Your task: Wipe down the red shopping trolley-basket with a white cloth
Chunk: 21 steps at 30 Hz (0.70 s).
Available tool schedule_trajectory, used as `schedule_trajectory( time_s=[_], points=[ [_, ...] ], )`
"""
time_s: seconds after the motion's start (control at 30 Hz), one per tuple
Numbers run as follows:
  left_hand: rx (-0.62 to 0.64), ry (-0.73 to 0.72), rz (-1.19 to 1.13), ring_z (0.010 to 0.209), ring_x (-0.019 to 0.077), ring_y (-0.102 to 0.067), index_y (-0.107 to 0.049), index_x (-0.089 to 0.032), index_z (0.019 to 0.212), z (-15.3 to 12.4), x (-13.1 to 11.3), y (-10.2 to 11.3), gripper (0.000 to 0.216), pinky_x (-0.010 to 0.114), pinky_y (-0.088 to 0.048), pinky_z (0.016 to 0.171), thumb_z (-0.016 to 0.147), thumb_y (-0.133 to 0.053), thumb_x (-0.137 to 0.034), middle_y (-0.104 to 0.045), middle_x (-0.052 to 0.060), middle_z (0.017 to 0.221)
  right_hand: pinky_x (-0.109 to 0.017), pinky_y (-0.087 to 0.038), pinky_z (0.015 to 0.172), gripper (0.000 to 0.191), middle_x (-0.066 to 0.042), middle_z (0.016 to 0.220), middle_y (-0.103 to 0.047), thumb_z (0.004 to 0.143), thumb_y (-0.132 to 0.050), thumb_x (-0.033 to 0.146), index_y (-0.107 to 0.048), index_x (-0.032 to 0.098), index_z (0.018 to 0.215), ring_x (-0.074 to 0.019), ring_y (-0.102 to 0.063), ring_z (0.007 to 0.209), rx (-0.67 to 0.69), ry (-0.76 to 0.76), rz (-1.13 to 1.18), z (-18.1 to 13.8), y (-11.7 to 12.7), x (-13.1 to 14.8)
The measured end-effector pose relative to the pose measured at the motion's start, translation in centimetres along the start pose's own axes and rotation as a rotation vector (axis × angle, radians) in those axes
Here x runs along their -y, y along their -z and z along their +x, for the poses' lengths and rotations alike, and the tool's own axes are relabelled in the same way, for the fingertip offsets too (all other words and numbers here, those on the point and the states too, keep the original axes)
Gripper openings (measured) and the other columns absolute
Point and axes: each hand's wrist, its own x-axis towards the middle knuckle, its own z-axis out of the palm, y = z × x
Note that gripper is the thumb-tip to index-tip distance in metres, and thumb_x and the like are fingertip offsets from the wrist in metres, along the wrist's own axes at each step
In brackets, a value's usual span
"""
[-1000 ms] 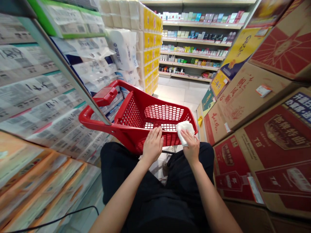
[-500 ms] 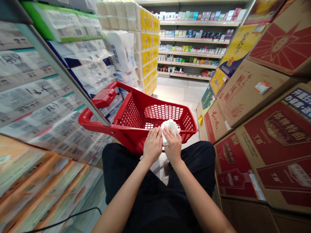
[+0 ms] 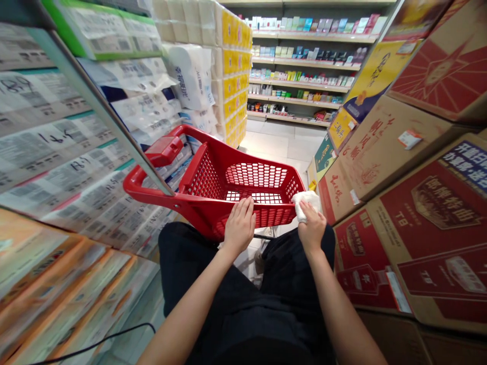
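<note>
A red plastic shopping basket (image 3: 201,208) with perforated walls and a long metal pull handle (image 3: 114,126) stands in front of my knees. My left hand (image 3: 240,225) rests on the basket's near rim, its fingers stretched out and lying over the edge. At the basket's right end, my right hand (image 3: 311,223) grips a white cloth (image 3: 304,199), which touches the rim's corner there. Part of the cloth is hidden under my fingers. The inside of the basket shows only its slotted floor and walls.
Stacked packs of paper goods (image 3: 57,137) rise close on the left, with toilet roll packs (image 3: 228,71) beyond. Cardboard cartons (image 3: 426,218) wall the right side. Shelves of small boxes (image 3: 304,66) stand at the back. A black cable (image 3: 110,337) trails at lower left.
My right hand has moved right along the near rim with the white cloth, from beside my left hand to the basket's right corner. My left hand has stayed on the rim.
</note>
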Motion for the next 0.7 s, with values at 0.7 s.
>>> schedule_trajectory(
  time_s=[0.7],
  points=[
    [0.011, -0.014, 0.014, 0.142, 0.0221, -0.036, -0.034, -0.012, 0.148, -0.2, 0.2, 0.0, 0.051, 0.042, -0.027, 0.12, 0.099, -0.031, -0.025, -0.043, 0.009, 0.15, -0.039, -0.035, 0.103, 0.062, -0.003, 0.134, -0.061, 0.073, -0.04, 0.004, -0.059, 0.025, 0.129, -0.0193, -0.053, 0.13, -0.006, 0.104, 0.053, -0.4, -0.2, -1.4]
  ],
)
